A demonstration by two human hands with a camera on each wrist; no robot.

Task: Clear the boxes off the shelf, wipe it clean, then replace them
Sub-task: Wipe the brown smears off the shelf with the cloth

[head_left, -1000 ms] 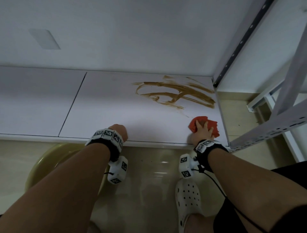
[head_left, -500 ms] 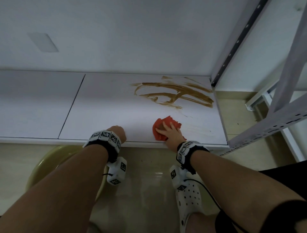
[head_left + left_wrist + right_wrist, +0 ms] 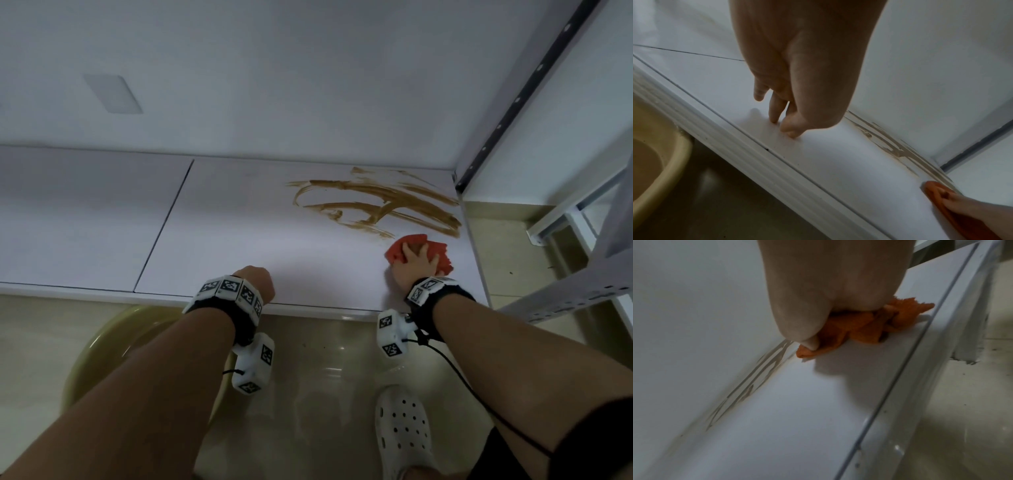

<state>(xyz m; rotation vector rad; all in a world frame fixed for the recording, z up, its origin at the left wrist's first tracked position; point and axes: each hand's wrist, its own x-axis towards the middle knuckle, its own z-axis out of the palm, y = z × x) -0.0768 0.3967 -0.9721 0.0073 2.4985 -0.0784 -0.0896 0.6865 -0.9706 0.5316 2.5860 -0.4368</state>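
Note:
The white shelf (image 3: 239, 240) carries a brown smear (image 3: 376, 205) at its back right. No boxes are in view. My right hand (image 3: 416, 262) presses a crumpled orange-red cloth (image 3: 440, 255) flat onto the shelf, just in front of the smear's right end. The fingers are spread over the cloth. The right wrist view shows the cloth (image 3: 869, 327) bunched under the palm, close to the shelf's right edge. My left hand (image 3: 257, 281) rests near the front edge, with its fingertips (image 3: 774, 119) touching the shelf and nothing held.
A yellow-green basin (image 3: 102, 349) stands on the floor under the shelf's front edge, left of my left arm. A perforated metal upright (image 3: 513, 102) and grey frame rails (image 3: 582, 281) bound the right side. My foot in a white clog (image 3: 402, 431) is on the tiled floor.
My right hand slid the cloth left toward the middle of the shelf, then back right and slightly further in, close to the smear. The left hand stayed put.

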